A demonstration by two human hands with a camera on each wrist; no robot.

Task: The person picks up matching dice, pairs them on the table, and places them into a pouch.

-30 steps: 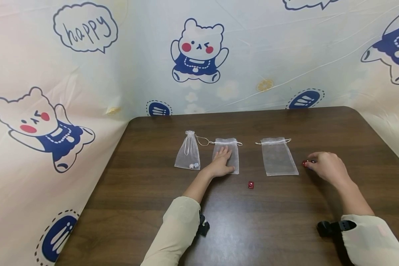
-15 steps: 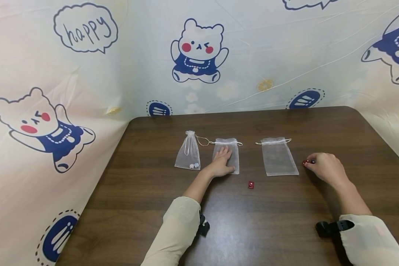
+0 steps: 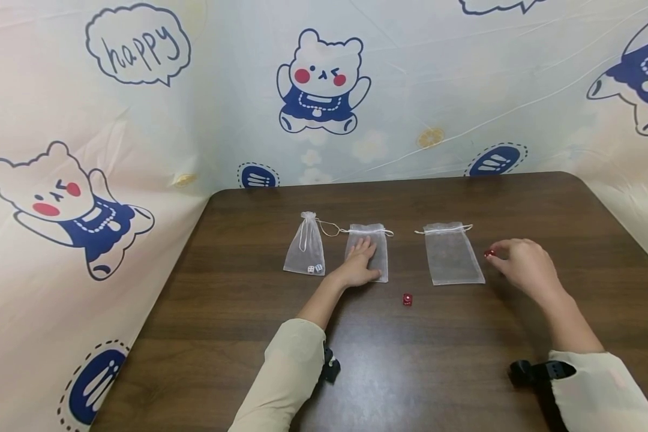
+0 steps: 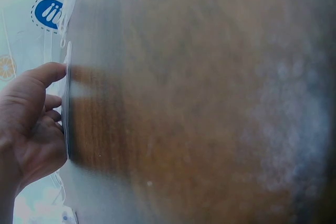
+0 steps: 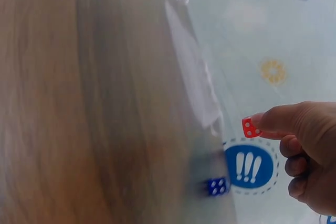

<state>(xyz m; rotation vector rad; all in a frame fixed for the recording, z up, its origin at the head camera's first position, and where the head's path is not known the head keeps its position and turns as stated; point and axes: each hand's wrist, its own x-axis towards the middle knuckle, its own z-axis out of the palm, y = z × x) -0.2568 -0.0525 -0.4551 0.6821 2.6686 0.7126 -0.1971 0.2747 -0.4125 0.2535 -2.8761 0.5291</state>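
Note:
My left hand lies with fingers spread on the middle mesh drawstring pouch, which is flat on the table. Between thumb and index finger my right hand pinches a red die, held above the tabletop right of another flat mesh pouch. A blue die sits on the table below that hand in the right wrist view; the hand hides it in the head view. Another red die rests on the table between the two flat pouches, nearer the person.
At the left lies a mesh pouch with its neck drawn together and white dice inside. The brown wooden table has a patterned cloth hanging behind it and to its sides.
My right hand has lifted the red die from the table and moved slightly left and away from the person. The left hand has stayed still on the pouch.

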